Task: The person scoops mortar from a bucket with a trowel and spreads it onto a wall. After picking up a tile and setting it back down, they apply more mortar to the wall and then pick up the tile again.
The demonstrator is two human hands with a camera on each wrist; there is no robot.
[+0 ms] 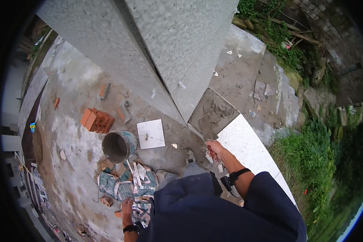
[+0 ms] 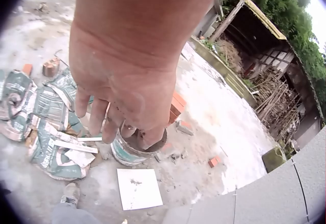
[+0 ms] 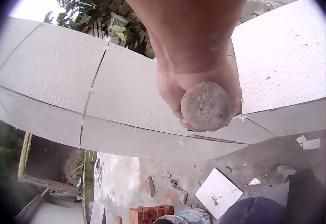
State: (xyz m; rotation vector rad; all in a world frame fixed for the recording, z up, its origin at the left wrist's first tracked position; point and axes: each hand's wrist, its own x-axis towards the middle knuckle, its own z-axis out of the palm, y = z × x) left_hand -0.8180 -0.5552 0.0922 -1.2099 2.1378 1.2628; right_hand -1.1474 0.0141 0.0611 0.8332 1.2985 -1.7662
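Note:
My right hand (image 1: 218, 150) grips a reddish-handled tool (image 1: 211, 151) beside grey mortar (image 1: 213, 111) spread between the tiled column (image 1: 185, 48) and a white speckled slab (image 1: 246, 139). The tool's far end cannot be made out. In the right wrist view, the hand (image 3: 201, 94) is wrapped round the handle, whose round, dirty end (image 3: 206, 106) faces the camera. My left hand (image 1: 127, 207) hangs low near crumpled bags (image 1: 121, 185), holding nothing. Its fingers hang loosely, bent a little, in the left wrist view, where the hand (image 2: 125, 96) partly hides the bucket (image 2: 125, 152).
A square white tile (image 1: 151, 133) lies on the concrete floor beside the open bucket, with stacked red bricks (image 1: 97, 120) beyond. Tile scraps and broken bricks are scattered about. Green plants (image 1: 310, 161) border the right side. My shoes stand near the bags and column foot.

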